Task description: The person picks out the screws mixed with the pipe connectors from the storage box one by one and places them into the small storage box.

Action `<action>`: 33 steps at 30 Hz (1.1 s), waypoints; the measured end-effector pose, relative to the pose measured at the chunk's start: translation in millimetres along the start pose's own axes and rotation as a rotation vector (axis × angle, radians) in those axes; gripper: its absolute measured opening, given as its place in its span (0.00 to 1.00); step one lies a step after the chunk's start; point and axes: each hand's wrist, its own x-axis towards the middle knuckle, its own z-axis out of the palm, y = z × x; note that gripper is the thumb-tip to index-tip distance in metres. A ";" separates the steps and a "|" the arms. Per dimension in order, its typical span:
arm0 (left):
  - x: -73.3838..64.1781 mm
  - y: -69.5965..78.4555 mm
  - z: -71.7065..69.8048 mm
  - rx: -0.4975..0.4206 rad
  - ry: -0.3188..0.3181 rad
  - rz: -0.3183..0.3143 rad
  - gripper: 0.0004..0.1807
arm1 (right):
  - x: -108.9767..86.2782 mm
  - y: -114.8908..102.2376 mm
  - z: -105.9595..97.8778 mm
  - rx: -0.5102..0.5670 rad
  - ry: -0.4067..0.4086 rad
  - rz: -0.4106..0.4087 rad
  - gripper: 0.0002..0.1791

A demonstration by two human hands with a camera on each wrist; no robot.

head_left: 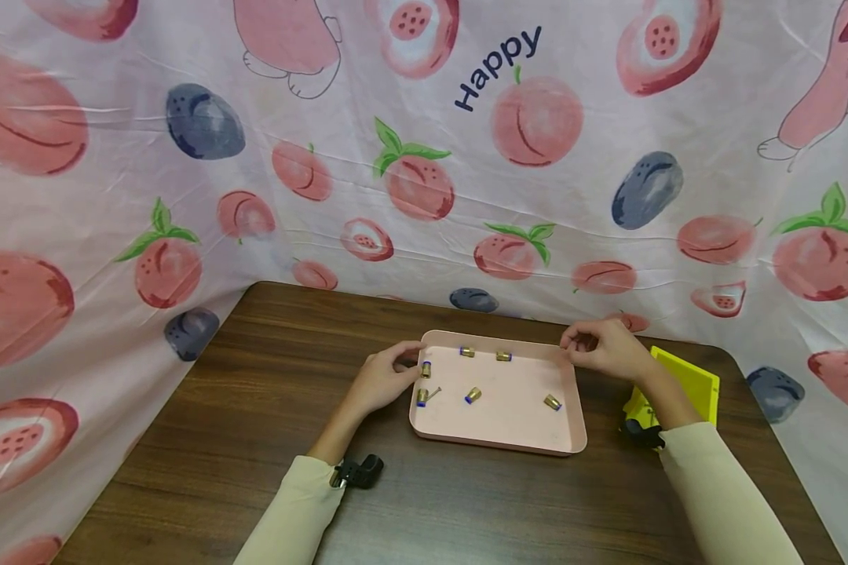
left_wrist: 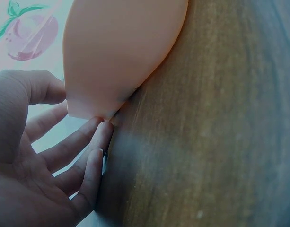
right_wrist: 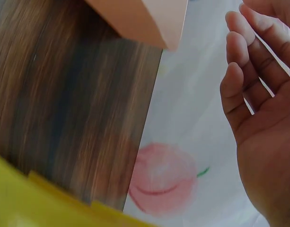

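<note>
A shallow pink tray lies on the table. In it are several brass push-in fittings with blue ends, such as one at the middle and one at the right. A small screw lies beside the lower left fitting. My left hand holds the tray's left side, thumb at the rim and fingertips at the lower edge in the left wrist view. Above the far right corner, my right hand hovers with bent fingers; the right wrist view shows its fingertips apart from the tray.
A yellow bin stands to the right, partly hidden behind the right forearm. Dark wood table surrounds the tray. A fruit-print cloth hangs behind the table and along its sides.
</note>
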 end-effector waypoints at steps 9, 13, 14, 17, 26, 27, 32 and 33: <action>0.7 -0.6 0.8 0.001 -0.003 0.001 0.23 | 20.1 -10.2 17.4 0.064 -0.046 0.004 0.06; 0.3 -0.2 0.8 0.006 -0.001 0.010 0.23 | 27.7 -15.1 24.0 0.078 -0.064 -0.021 0.06; 0.1 0.0 0.7 0.008 0.000 0.012 0.23 | 29.6 -16.5 25.6 0.082 -0.069 -0.020 0.06; 0.3 0.3 0.5 0.011 -0.003 0.007 0.23 | 35.2 -20.2 30.3 0.099 -0.085 -0.016 0.06; 2.1 0.8 1.1 0.027 -0.006 0.005 0.23 | 49.8 -23.2 46.9 0.124 -0.120 -0.058 0.09; 2.3 0.7 1.0 0.027 -0.006 0.006 0.23 | 51.3 -23.9 48.5 0.131 -0.126 -0.063 0.09; 2.0 1.3 -0.3 0.023 -0.010 0.009 0.23 | 58.7 -26.8 56.4 0.157 -0.152 -0.084 0.12; 2.1 1.2 -0.4 0.022 -0.011 0.007 0.23 | 60.1 -27.4 58.0 0.165 -0.157 -0.084 0.12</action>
